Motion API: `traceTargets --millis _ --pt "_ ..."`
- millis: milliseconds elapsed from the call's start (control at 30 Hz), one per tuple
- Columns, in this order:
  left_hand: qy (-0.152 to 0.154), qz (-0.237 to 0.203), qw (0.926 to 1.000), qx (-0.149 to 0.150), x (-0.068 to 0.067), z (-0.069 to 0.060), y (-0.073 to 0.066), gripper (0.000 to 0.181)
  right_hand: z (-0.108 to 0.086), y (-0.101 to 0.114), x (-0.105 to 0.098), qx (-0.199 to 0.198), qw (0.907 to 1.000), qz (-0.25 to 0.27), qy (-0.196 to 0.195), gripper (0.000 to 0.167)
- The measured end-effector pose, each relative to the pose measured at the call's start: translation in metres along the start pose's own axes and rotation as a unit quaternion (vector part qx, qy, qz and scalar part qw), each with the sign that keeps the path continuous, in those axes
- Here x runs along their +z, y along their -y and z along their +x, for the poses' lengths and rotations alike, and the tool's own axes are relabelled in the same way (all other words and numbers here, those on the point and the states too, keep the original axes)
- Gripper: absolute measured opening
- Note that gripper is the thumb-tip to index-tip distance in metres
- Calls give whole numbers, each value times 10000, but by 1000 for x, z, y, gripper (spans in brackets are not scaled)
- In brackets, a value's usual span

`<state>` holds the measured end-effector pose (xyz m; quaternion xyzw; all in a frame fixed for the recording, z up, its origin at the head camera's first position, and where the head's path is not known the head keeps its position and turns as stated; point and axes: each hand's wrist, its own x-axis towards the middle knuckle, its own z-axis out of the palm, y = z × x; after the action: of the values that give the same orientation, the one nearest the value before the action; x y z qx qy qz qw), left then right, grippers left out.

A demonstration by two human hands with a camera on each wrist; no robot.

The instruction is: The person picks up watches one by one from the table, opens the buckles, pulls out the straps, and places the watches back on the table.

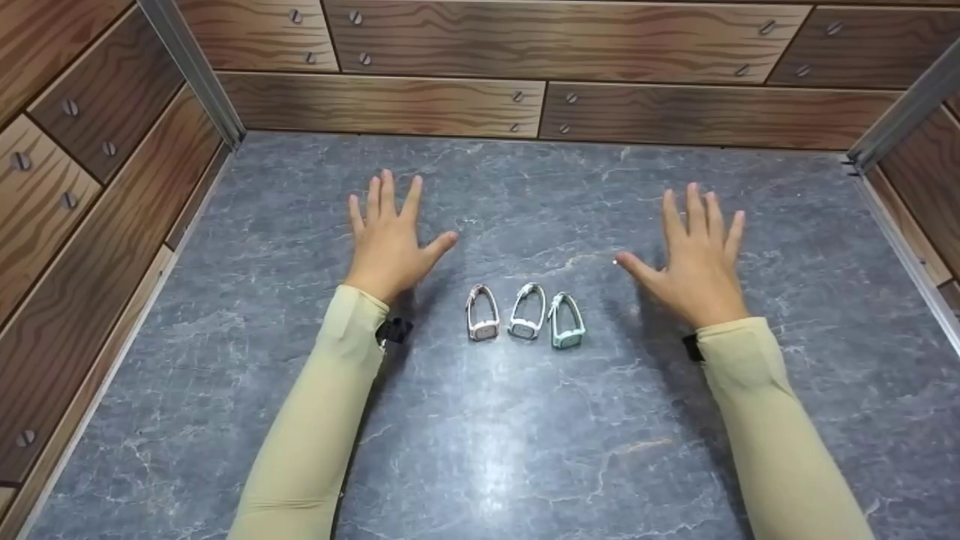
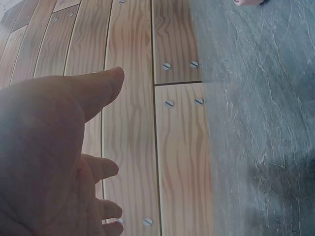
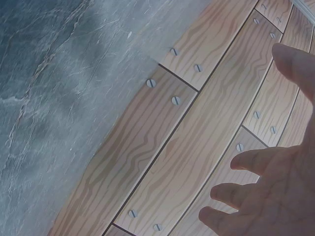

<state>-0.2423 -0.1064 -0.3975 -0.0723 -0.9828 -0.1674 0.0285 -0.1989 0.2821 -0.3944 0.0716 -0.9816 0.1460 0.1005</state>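
Three small wristwatches stand in a row at the middle of the grey marbled surface in the head view: a pale pink watch [image 1: 486, 331], a white watch [image 1: 523, 328] and a mint green watch [image 1: 568, 339]. Their straps are buckled into loops pointing away from me. My left hand [image 1: 386, 244] is left of the pink watch, palm down with fingers spread, apart from it. To the right of the green watch, my right hand [image 1: 696, 270] is likewise spread and holds nothing. Both wrist views show the hands [image 2: 44, 157] [image 3: 280, 187] with nothing in them.
Wood-print panels [image 1: 570, 41] with printed screws wall the grey marbled surface [image 1: 525, 450] at the back and both sides. Metal posts [image 1: 199, 71] stand at the back corners. A bright light reflection lies in front of the watches. Each wrist wears a black camera strap.
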Motion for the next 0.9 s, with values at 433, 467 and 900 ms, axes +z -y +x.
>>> traceTargets --millis 433,467,900 --pt "54 -71 10000 25 -2 -3 -5 98 -1 4 -3 -10 10000 62 15 105" --pt "77 -100 9999 23 -2 -3 -5 98 -1 5 -4 -13 10000 69 0 104" --pt "432 -878 9948 266 -2 -9 -19 96 -2 10 -5 35 9992 333 199 103"
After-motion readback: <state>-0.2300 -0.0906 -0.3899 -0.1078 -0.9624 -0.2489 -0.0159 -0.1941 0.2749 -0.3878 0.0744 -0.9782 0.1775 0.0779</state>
